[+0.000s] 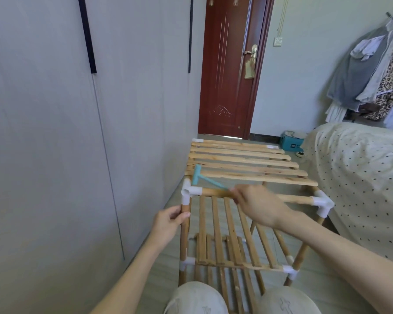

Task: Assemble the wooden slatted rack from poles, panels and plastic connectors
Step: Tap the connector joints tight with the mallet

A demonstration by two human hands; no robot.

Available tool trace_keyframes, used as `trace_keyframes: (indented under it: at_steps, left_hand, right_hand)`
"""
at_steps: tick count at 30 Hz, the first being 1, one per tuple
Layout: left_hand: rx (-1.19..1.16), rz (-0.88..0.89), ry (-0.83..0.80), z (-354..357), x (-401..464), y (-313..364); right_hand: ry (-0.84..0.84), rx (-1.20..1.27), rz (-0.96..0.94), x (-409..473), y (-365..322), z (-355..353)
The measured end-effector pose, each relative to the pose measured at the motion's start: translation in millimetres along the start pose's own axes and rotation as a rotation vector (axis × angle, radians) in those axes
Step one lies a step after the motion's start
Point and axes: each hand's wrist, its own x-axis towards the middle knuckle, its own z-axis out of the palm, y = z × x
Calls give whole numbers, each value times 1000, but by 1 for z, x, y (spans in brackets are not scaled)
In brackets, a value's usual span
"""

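Nearest to the person, the left hand [168,219] is curled around the near-left upright pole [184,232] just under the white corner connector [189,193], thumb and fingers wrapped on the wood. That looks the sensible place to steady it: the poles seem light and stiff, but the push-fit joints probably wobble until driven home, so a grip close below the joint should stop the frame racking.

Across from it, the right hand [258,206] is closed on the handle of a small teal plastic mallet [201,177], its head hanging just above and beyond that same connector. The hand is blurred, so how the fingers lie I cannot tell. The mallet looks very light; I would guess taps, not blows, since the plastic could crack.

Under the right hand runs the top front pole [297,198] to the right corner connector [322,203]. Below both hands sit the lower slatted panels [232,241]. Beyond the hands, the top slatted panel [247,164] lies across the frame, thin slats likely to flex if leaned on.
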Motion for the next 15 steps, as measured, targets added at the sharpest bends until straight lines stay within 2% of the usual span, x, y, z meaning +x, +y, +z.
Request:
trace_keyframes:
  at_steps: [1, 3, 4, 5, 7, 8, 9, 10, 11, 12, 13, 14, 15]
  left_hand:
    - [-8, 4, -7, 0, 0, -1]
    - [-12, 10, -13, 1, 0, -2]
    - [-12, 8, -12, 1, 0, -2]
    - [-13, 2, -12, 1, 0, -1]
    - [-23, -3, -13, 0, -1, -1]
    - [-29, 0, -12, 1, -2, -2]
    - [-29, 5, -14, 1, -2, -2]
    - [-27, 9, -15, 1, -3, -2]
    - [-27, 8, -15, 1, -2, -1]
    - [-26, 2, -12, 2, -2, 0]
    - [-23, -6, -6, 2, -2, 1]
    - [-19, -13, 2, 3, -3, 2]
    - [-18, -15, 8, 2, -4, 3]
  right_hand:
    - [118, 98, 31, 8, 3, -9]
    - [584, 254, -37, 16, 0, -18]
    - [624, 280, -62, 16, -2, -18]
    - [508, 247, -60, 13, -6, -13]
    - [-13, 30, -30, 0, -5, 5]
    - [-107, 44, -19, -3, -4, 6]
    - [-100, 96, 21, 3, 1, -1]
    - [79, 221, 50, 8, 2, -11]
    - [333, 290, 27, 11, 2, -18]
    - [506, 315, -16, 11, 3, -19]
    - [496, 311, -46, 7, -1, -20]
    - [330, 234, -45, 2, -3, -14]
    - [93, 92, -38, -5, -3, -3]
